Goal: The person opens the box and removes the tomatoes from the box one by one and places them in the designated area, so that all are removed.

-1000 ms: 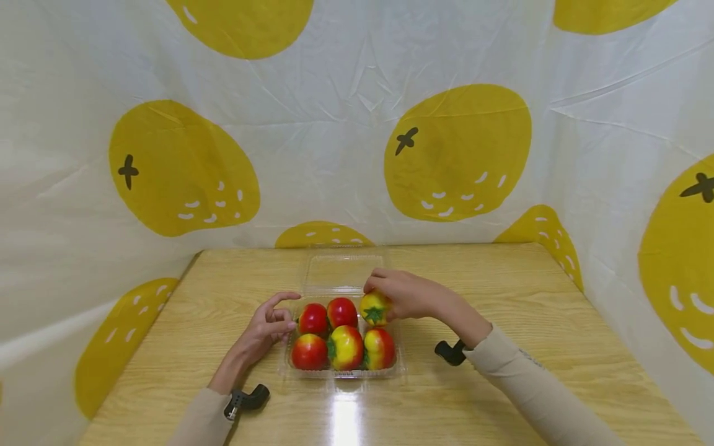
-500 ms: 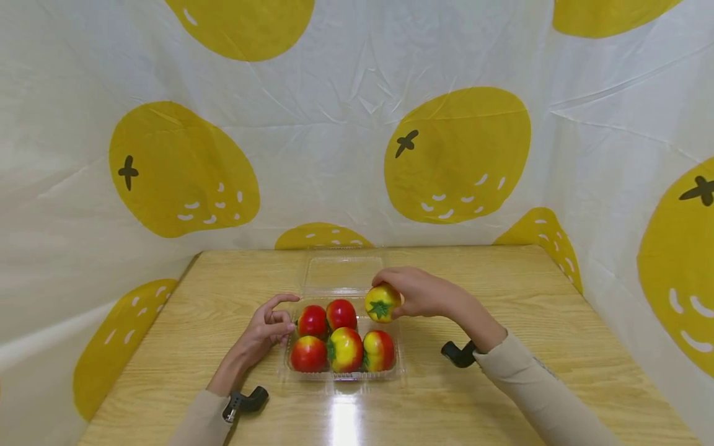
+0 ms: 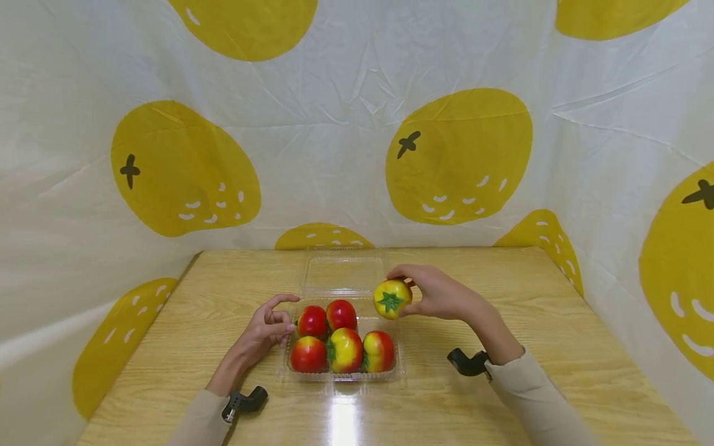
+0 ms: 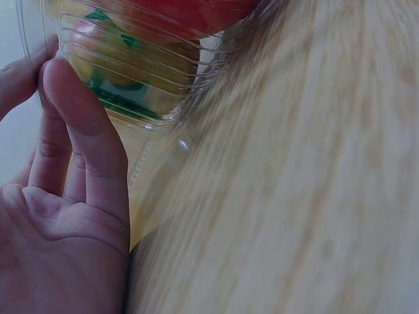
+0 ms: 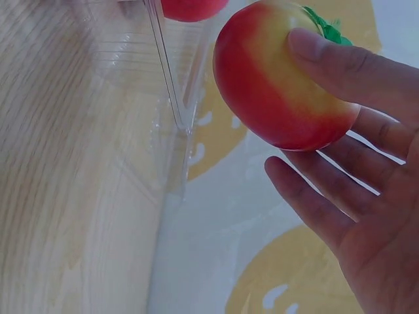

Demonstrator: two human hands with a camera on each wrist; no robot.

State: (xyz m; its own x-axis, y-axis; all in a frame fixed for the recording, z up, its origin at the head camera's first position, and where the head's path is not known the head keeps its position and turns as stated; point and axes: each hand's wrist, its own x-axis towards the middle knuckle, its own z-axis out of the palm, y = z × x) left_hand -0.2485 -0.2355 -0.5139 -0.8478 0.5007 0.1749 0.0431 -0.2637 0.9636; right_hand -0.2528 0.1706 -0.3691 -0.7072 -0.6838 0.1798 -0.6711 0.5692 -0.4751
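Two-handed handling of a fruit beside an open pack. The right hand (image 3: 437, 292) gripped one red-and-yellow fruit (image 3: 393, 298) between its thumb and fingers, the hand opened only as wide as the fruit and the green calyx facing the wearer. The fruit was held up near the back right corner of the clear container (image 3: 368, 375), apart from its rim. The left hand (image 3: 264, 328) stood at the container's left edge, where thumb and a fingertip appeared to pinch the rim lightly. Within the container sat five similar fruits (image 3: 346, 350): three along the front edge and two along the back, towards the back left corner. The hinged lid (image 3: 344, 272) lay open towards the back edge of the table (image 3: 424, 402). The step in hand was judged to be the passing of a single fruit over the container's back right corner; its direction could not be told. The next move seemed to call for a firm right grip, clearance from the rim, and a steadying left hand.
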